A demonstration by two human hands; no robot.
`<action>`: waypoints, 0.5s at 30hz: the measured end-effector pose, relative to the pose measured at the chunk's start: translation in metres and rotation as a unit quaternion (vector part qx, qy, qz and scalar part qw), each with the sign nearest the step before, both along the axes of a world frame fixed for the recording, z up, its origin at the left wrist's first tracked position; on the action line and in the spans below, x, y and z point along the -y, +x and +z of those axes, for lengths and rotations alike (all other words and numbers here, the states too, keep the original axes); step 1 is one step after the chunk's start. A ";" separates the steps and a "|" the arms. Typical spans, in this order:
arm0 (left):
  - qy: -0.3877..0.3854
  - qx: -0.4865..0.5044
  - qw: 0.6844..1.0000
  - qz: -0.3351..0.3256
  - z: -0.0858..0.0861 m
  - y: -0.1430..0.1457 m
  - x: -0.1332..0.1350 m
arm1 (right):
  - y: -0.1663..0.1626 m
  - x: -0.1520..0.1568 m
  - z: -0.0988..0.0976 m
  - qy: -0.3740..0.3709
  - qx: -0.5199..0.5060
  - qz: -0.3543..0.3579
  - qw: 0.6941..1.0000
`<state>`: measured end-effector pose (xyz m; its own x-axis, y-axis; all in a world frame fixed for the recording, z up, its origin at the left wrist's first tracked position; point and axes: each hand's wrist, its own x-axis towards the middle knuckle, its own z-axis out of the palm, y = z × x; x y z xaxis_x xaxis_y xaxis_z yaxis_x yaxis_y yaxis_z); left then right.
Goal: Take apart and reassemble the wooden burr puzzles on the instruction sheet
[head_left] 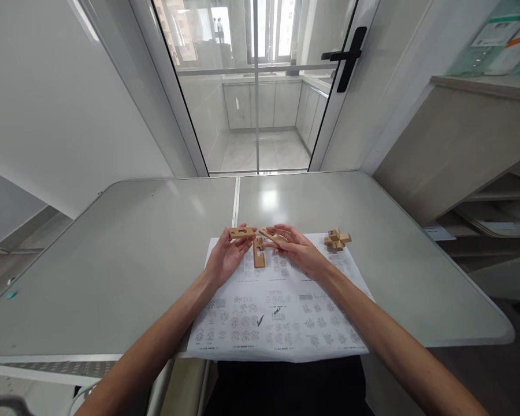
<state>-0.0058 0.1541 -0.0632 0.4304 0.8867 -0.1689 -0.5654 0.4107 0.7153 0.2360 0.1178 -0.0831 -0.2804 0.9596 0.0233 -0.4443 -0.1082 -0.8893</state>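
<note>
My left hand pinches a flat notched wooden puzzle piece at its fingertips, held just above the paper. A second notched wooden piece is gripped in my right hand, its end pointing toward the left one with a small gap between them. Between both hands a third wooden piece lies flat on a printed instruction sheet. An assembled wooden burr puzzle sits at the sheet's far right corner, apart from my right hand.
The sheet lies on a grey folding table with a seam down its middle. Behind it stands a glass sliding door with a black handle. Shelves with papers stand at the right.
</note>
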 end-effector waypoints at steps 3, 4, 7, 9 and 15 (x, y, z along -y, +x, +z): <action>0.044 -0.031 0.999 0.006 -0.003 -0.001 -0.001 | -0.001 0.001 0.001 0.012 0.014 0.001 1.000; 0.063 -0.047 0.997 0.007 -0.004 -0.001 -0.001 | -0.001 0.001 0.001 0.012 0.014 0.007 1.000; 0.122 -0.100 0.987 0.010 -0.006 0.000 -0.001 | -0.001 0.001 -0.001 0.011 0.009 0.037 0.999; 0.162 -0.141 0.976 0.020 -0.009 0.002 -0.001 | -0.001 0.001 -0.002 0.011 0.004 0.055 0.998; 0.318 -0.256 0.909 0.085 -0.014 0.004 -0.003 | -0.003 0.000 -0.005 -0.014 -0.014 0.050 0.999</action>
<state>-0.0022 0.1567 -0.0776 0.2882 0.9214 0.2608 -0.1080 -0.2393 0.9649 0.2331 0.1178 -0.0886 -0.3746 0.9272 0.0060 -0.4549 -0.1782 -0.8725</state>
